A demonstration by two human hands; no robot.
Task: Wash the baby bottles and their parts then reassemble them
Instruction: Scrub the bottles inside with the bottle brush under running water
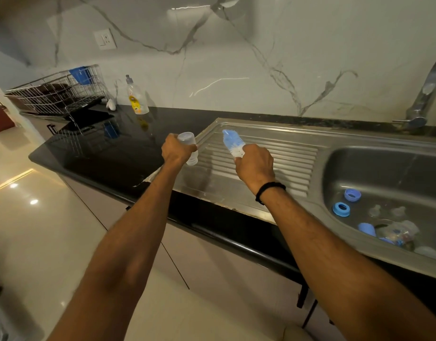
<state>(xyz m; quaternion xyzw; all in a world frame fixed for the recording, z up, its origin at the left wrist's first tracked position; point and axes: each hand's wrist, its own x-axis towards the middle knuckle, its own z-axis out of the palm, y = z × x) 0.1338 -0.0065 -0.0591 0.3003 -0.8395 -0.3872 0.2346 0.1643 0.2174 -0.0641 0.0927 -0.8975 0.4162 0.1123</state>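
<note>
- Clear-plastic baby bottle (187, 140) gripped in curled left fingers (172, 142), held over the near-left edge of the steel drainboard (273, 156); probably slick if wet, so could slip out and drop onto the black desk (101, 148) or the floor.
- Blue-and-white bottle brush (233, 143) clenched just below its bristles by closed right fingers (247, 151), handle hidden in the fist, tip pointing up and away; near the bottle but not touching it.
- Could miss the bottle mouth on entry, or spray water outward through bristle spring-back.
- Cannot tell which end of the bottle faces the brush: partly hidden by the left hand (178, 152).
- Other parts lying well apart in the sink basin (359, 163): blue rings (341, 209), clear nipples (375, 210), blue cap (367, 228), second bottle (396, 232); small enough to be overlooked near the drain.
- Backs of both hands toward the camera, right hand (256, 166) slightly nearer, black band (269, 189) on its wrist.
- Forearms stretched forward, converging over the drainboard.
</note>
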